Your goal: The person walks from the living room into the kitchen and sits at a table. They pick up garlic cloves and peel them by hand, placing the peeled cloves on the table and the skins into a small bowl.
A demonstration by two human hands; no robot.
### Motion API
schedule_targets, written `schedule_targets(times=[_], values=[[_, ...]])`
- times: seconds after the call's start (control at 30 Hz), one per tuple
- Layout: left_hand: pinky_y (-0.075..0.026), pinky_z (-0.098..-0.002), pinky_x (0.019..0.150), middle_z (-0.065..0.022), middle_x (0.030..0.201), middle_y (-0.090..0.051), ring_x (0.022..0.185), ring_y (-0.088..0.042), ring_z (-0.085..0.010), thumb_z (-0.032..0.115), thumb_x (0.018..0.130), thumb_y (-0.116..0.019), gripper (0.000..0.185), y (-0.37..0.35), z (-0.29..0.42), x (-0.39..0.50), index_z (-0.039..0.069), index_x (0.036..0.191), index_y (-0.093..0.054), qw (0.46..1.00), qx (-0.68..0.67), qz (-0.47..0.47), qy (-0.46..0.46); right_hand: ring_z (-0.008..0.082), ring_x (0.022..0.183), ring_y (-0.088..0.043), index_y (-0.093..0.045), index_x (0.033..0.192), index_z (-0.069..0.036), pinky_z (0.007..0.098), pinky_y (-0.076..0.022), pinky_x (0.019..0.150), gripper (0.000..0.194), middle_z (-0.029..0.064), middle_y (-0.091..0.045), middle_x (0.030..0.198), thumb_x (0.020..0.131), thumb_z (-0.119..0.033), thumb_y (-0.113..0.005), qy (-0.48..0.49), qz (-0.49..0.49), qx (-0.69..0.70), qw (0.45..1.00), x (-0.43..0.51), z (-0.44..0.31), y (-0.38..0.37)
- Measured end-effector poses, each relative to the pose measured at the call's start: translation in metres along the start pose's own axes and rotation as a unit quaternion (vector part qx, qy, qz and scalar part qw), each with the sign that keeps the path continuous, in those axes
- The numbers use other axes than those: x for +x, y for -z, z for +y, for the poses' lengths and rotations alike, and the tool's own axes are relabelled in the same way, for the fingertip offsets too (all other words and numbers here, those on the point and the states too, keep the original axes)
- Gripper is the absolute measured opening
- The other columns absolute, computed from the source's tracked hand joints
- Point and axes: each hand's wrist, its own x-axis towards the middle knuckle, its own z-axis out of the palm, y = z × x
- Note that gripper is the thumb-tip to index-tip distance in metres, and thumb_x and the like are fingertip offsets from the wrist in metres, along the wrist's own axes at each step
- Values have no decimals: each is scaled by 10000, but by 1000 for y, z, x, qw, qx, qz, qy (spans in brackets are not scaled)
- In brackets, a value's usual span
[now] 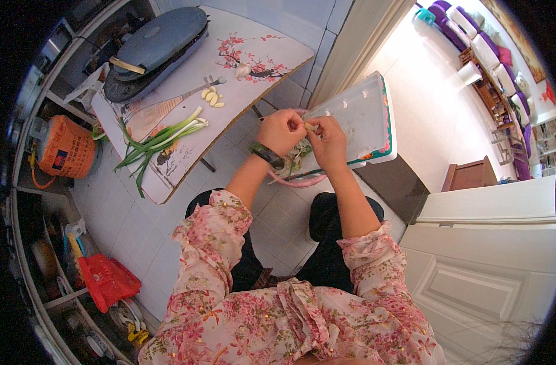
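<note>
My left hand (280,132), with a dark bangle at the wrist, and my right hand (329,143) meet at the fingertips. Between them they pinch a small yellowish piece (310,127) that looks like a garlic clove, mostly covered by the fingers. Beneath is a white plastic container (351,116) with a green patterned rim and white scraps on its surface. Green and pale vegetable trimmings (299,157) lie below my hands, beside a pink rim (305,183). On the low table (205,157), peeled garlic cloves (212,96), a garlic bulb (243,70) and spring onions (168,134) lie to the left.
A dark electric griddle (161,43) occupies the table's far left. An orange-covered gas cylinder (68,146) and a red dustpan (106,280) stand by the left shelves. The door frame (364,41) rises behind the container; a white door (476,278) is at right.
</note>
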Motion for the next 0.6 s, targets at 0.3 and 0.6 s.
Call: schedule_targets(times=[0.3, 0.6], values=[[-461, -262, 562, -35, 677, -585, 597, -557, -110, 103, 729, -647, 92, -3, 3, 2, 36, 762, -594, 994, -56, 93, -23, 44, 658, -476, -614, 951, -25, 185, -401, 565, 205, -34, -553, 772, 768, -48, -704, -161, -9, 272, 949, 3, 17, -1], [-478, -257, 589, -50, 755, -638, 633, -589, -109, 130, 788, -653, 103, 5, 8, 2, 43, 841, -659, 993, -108, 54, 1, 49, 670, -454, -628, 960, -19, 185, -391, 597, 194, -35, -536, 777, 775, -30, -686, -144, -35, 276, 950, 6, 10, 5]])
